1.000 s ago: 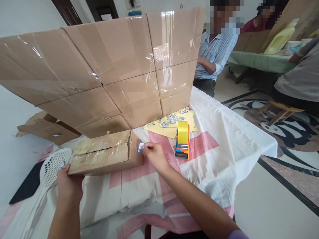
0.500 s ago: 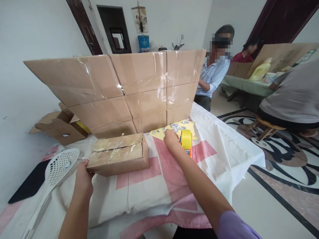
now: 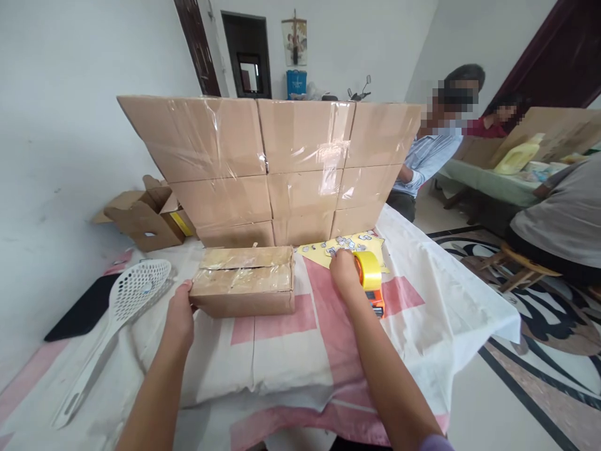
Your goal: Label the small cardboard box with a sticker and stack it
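Note:
A small taped cardboard box lies on the cloth-covered table in front of me. My left hand grips its left end, with the thumb on the near top edge and the other fingers hidden. To the right of the box, my right hand is closed on an orange tape dispenser carrying a roll of yellow tape. Its fingers are mostly out of sight behind the hand. Beneath and behind that hand is a yellow patterned sheet.
A tall panel of cardboard boxes taped together stands behind the small box. To the left are a white slotted scoop, a dark flat pad and an opened carton. Other people sit beyond, near a second table.
The view has turned left, so everything appears further right. The tape dispenser has tilted in my right hand and shows more of its orange frame. My left hand stays on the box.

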Tool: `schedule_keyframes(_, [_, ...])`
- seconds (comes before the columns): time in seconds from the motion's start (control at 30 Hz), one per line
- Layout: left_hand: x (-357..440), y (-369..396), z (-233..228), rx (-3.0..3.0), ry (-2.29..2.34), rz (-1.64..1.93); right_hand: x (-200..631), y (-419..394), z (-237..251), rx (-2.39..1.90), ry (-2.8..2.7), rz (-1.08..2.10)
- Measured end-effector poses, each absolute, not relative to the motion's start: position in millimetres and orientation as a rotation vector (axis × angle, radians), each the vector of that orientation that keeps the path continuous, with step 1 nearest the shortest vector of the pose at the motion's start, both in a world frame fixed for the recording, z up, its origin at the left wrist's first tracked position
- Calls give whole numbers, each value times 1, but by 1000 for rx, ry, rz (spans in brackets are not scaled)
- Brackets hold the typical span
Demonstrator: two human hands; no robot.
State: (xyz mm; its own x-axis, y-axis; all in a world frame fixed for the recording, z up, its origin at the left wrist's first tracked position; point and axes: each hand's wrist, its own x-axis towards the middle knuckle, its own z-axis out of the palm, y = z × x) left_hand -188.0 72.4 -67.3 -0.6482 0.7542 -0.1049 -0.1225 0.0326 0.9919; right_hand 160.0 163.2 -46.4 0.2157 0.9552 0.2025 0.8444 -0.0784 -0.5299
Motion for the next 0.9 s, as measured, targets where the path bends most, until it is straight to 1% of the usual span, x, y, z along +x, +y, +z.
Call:
schedule_keyframes(0.07, [-188,73,-68,626,1644,1703,153,156,-47,-1821,-1612,352])
schedule_keyframes(0.2, [-190,74,-69,575,1638,1733,131,133,-57,-1563,-1593,679])
schedule_keyframes(0.33, [-189,75,-69,524,1651,1764,112,111,-70,-1414,-1520,970])
schedule_keyframes(0.4, [-187,75,-67,511,1648,1778,107,104,-71,-1343,-1467,1064])
schedule_keyframes(0.57, [-184,73,-62,519,1647,1801,101,98,-67,-1348,-1432,1052])
schedule_keyframes(0.73, [-195,69,-64,635,1679,1760,96,99,-71,-1291,-1327,1291])
schedule_keyframes(0.9, [-200,66,-68,694,1718,1733,92,94,-75,-1397,-1476,1140])
